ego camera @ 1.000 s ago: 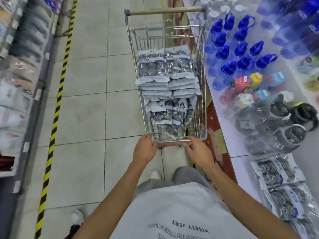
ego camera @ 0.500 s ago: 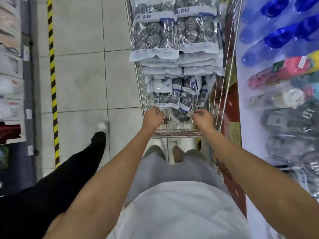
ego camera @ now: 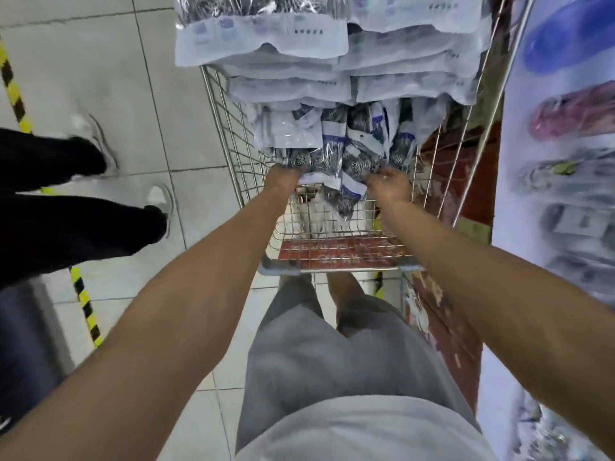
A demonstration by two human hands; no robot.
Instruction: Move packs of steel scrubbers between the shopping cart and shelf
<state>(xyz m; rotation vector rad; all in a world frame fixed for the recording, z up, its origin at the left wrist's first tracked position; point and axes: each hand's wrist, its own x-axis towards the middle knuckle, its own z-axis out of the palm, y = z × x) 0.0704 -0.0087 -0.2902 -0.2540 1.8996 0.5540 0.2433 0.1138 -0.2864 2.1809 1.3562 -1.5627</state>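
The wire shopping cart [ego camera: 332, 269] stands right in front of me, full of steel scrubber packs. Flat packs [ego camera: 263, 44] are stacked at its far end, and several upright packs [ego camera: 332, 144] stand in the near end. Both my arms reach over the near rim into the basket. My left hand [ego camera: 283, 179] curls into the upright packs on the left, its fingertips hidden among them. My right hand [ego camera: 389, 188] grips the packs on the right side, thumb on top. The picture is blurred by motion.
A white shelf [ego camera: 565, 161] with blue, pink and dark bottles runs along the right, close to the cart. Another person's black-trousered legs and white shoes [ego camera: 83, 207] stand on the tiled floor at the left. Yellow-black tape [ego camera: 85, 304] marks the floor there.
My view has tipped down and closer to the cart. Both hands have gone from the cart's near rim into the basket, onto the upright packs. A person's legs have come in at the left.
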